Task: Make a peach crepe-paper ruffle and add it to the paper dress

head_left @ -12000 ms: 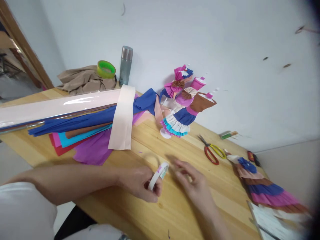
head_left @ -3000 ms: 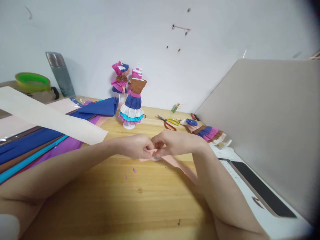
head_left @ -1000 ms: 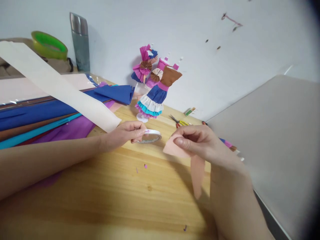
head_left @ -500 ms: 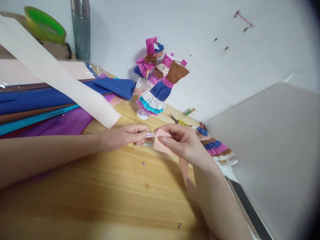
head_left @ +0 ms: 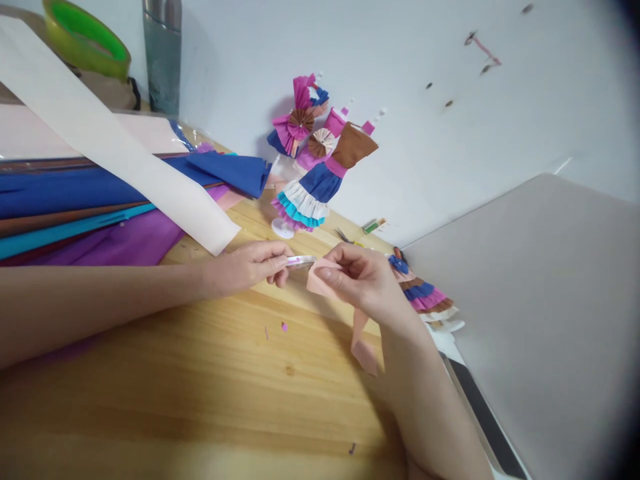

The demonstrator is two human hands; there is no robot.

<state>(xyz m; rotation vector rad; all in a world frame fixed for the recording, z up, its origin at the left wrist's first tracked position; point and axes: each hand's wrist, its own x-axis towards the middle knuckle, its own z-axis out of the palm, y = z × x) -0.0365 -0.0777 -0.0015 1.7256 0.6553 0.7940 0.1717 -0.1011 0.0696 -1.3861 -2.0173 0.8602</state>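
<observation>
Over the middle of the wooden table, my left hand [head_left: 255, 265] is closed on a small white roll of tape [head_left: 301, 261] with pink marks on its edge. My right hand [head_left: 361, 277] pinches a pale pink crepe paper strip [head_left: 320, 283] between thumb and fingers. The strip's other end hangs down below the right wrist. The near end of the strip is close beside the tape roll; whether they touch I cannot tell.
Small paper dresses on stands [head_left: 320, 180] are at the back, another layered dress [head_left: 425, 290] at right. Pliers [head_left: 345, 235] lie behind my right hand. Coloured paper [head_left: 120, 233], a long white strip [head_left: 130, 147], green tape [head_left: 90, 40] and a flask [head_left: 163, 60] are at left.
My left hand has moved slightly left and up, and more of the tape roll shows. The hanging pink strip has swung a little left. The camera view has shifted slightly.
</observation>
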